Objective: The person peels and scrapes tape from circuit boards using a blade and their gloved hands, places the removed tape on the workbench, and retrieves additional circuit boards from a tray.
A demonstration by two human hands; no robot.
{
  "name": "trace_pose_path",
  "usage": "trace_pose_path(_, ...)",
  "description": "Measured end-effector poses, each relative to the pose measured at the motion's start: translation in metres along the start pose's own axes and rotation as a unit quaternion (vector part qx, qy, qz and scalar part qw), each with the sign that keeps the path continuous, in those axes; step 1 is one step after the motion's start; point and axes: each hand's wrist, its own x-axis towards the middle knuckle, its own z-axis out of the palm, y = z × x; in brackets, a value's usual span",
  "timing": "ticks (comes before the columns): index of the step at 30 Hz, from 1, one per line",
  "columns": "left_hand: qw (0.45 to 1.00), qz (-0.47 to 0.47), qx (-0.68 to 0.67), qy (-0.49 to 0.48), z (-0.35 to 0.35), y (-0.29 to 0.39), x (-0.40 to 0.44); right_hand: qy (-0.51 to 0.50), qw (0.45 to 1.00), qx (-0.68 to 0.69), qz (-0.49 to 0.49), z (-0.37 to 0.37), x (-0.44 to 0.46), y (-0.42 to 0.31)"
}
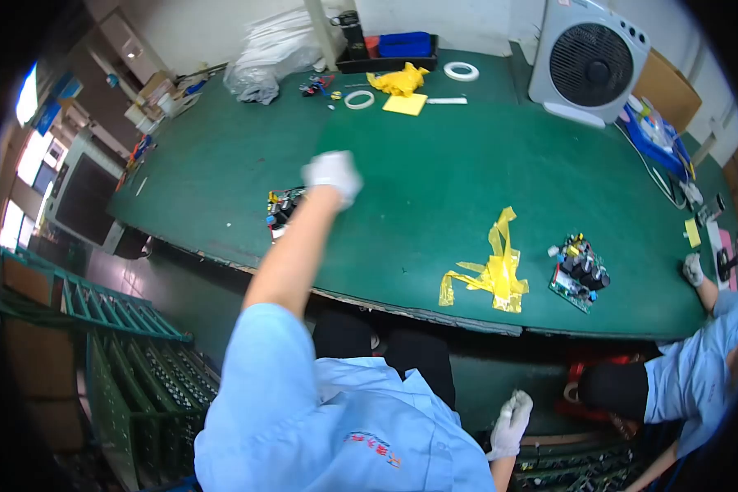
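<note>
From my remote place, I saw through the head camera that the left hand (333, 175) was stretched over the green bench (402, 172). The near circuit board (279, 205) lay just to the left of this hand and a little closer to the front edge, and the forearm covered a part of it. I could not tell whether hand and board were touching. The hand wore a white glove and was blurred, so I could not tell if its fingers were apart or together, or if they held something.

The right hand (510, 424), also in a white glove, was low beside the body, well apart from this board; its grip was not clear to me.

The board carried dark, rounded parts and small blue and yellow pieces, packed in a dense way. A second circuit board (580, 273) of similar build lay far to the right, on the smooth, matt bench surface. Between the two, nearer to the second, was some yellow film (498, 275), thin, shiny and wrinkled, with irregular strips.
</note>
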Motion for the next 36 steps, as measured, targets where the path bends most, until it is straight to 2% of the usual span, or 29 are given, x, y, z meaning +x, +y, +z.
trace_pose_path(2, 0.988, -0.092, 0.026, -0.123, 0.009, -0.07, -0.004, -0.008, 1.0, 0.014, -0.021, 0.014, 0.014, -0.008)
trace_pose_path(3, 0.978, -0.095, 0.012, -0.184, 0.026, -0.1, 0.001, -0.015, 0.999, 0.03, -0.034, 0.025, 0.022, -0.003)
trace_pose_path(4, 0.983, 0.011, 0.068, -0.172, 0.088, -0.149, 0.027, -0.037, 0.998, -0.011, -0.048, 0.028, 0.03, -0.024)
trace_pose_path(5, 0.983, -0.042, 0.038, -0.176, 0.056, -0.131, 0.002, -0.061, 0.995, -0.051, -0.063, 0.033, 0.04, -0.046)
trace_pose_path(7, 0.993, -0.01, 0.028, -0.117, 0.051, -0.133, -0.016, -0.042, 0.975, -0.086, -0.203, 0.055, 0.054, -0.061)
trace_pose_path(11, 0.996, 0.063, 0.031, -0.046, 0.06, -0.139, -0.021, -0.117, 0.972, -0.07, -0.192, 0.089, 0.056, -0.1)
trace_pose_path(12, 0.995, 0.099, 0.021, -0.012, 0.06, -0.142, -0.022, -0.12, 0.969, -0.071, -0.206, 0.095, 0.056, -0.108)
trace_pose_path(15, 0.968, 0.236, -0.088, -0.009, 0.032, -0.126, -0.046, -0.135, 0.965, -0.081, -0.212, 0.116, 0.052, -0.13)
trace_pose_path(17, 0.92, 0.376, -0.106, 0.022, 0.017, -0.1, -0.074, -0.137, 0.956, -0.084, -0.246, 0.134, 0.052, -0.14)
trace_pose_path(19, 0.882, 0.464, -0.084, -0.02, 0.012, -0.075, -0.097, -0.117, 0.945, -0.095, -0.289, 0.153, 0.052, -0.16)
trace_pose_path(20, 0.864, 0.495, -0.091, -0.025, 0.028, -0.068, -0.102, -0.154, 0.951, -0.096, -0.251, 0.158, 0.05, -0.174)
trace_pose_path(21, 0.854, 0.516, -0.054, -0.045, 0.046, -0.061, -0.105, -0.151, 0.95, -0.09, -0.258, 0.17, 0.051, -0.174)
trace_pose_path(23, 0.858, 0.492, -0.025, -0.149, 0.05, -0.048, -0.116, -0.083, 0.936, -0.125, -0.318, 0.192, 0.057, -0.169)
trace_pose_path(26, 0.849, 0.51, -0.133, -0.031, 0.07, -0.054, -0.114, -0.074, 0.93, -0.173, -0.315, 0.213, 0.068, -0.157)
trace_pose_path(30, 0.853, 0.501, -0.143, 0.015, 0.073, -0.052, -0.116, -0.105, 0.936, -0.209, -0.262, 0.224, 0.074, -0.176)
trace_pose_path(36, 0.844, 0.504, -0.181, -0.001, 0.078, -0.052, -0.11, -0.129, 0.932, -0.234, -0.243, 0.234, 0.077, -0.177)
